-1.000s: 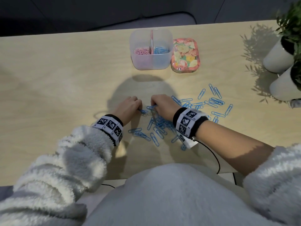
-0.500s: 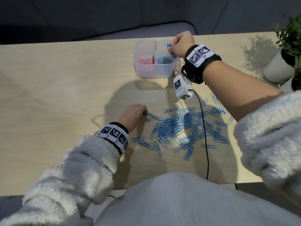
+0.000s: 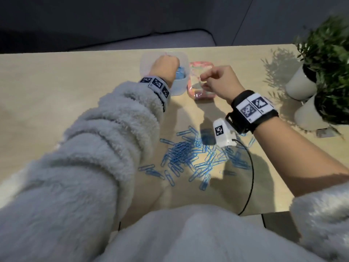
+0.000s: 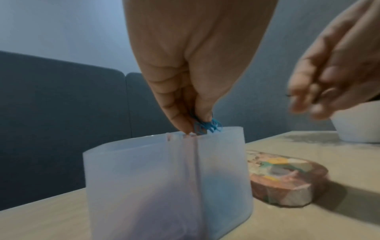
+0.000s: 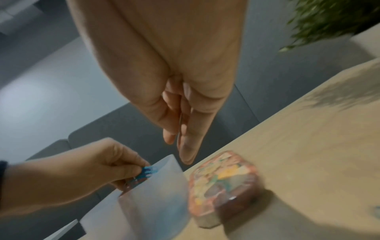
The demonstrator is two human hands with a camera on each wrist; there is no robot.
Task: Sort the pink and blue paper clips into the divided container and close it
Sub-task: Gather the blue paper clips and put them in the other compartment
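Pinching blue paper clips (image 4: 207,127) at container (image 4: 144,178) rim: left hand (image 3: 166,67); right hand (image 3: 219,80) curled, contents unclear.

A pale wooden table (image 3: 56,82) fills the near side, with a dark grey sofa (image 4: 61,113) close behind it and a plain bluish wall (image 4: 61,24) above. Leafy plants (image 3: 328,44) in white pots (image 3: 300,86) stand at the right edge (their shadows fall across the wood).
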